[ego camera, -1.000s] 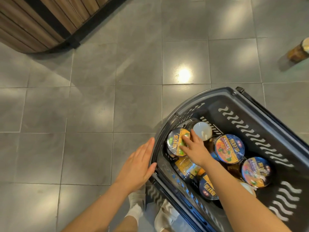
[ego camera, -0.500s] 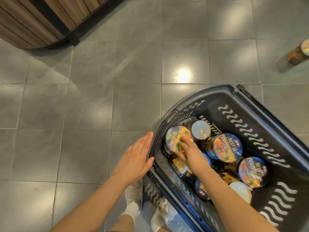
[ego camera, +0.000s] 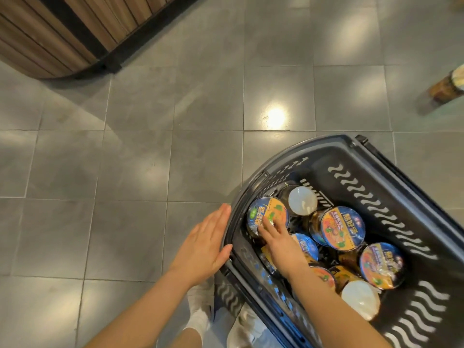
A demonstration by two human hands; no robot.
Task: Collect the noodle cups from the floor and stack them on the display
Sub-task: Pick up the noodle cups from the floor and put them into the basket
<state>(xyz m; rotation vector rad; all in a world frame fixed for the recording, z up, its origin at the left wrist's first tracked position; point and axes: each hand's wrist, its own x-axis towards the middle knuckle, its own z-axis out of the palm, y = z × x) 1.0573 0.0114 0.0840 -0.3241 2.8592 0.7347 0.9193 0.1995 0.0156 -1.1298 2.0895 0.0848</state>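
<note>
A black plastic basket (ego camera: 391,187) stands on the grey tiled floor at the lower right and holds several noodle cups with blue and orange lids. My right hand (ego camera: 278,243) reaches into it, and its fingers lie on the lid of the cup (ego camera: 263,212) at the basket's near left corner. Two other cups (ego camera: 342,228) (ego camera: 381,264) stand upright to the right, and two more (ego camera: 302,200) (ego camera: 360,298) show their white bottoms. My left hand (ego camera: 204,243) rests flat and open against the outside of the basket's left rim.
One more noodle cup (ego camera: 449,84) lies on the floor at the far right edge. A curved wooden-slatted counter base (ego camera: 62,38) with a black plinth fills the top left. My feet in white socks (ego camera: 200,312) stand just left of the basket.
My right hand has slid a little back along the lid of the left cup. The view has shifted slightly; the left hand stays by the basket's rim.
</note>
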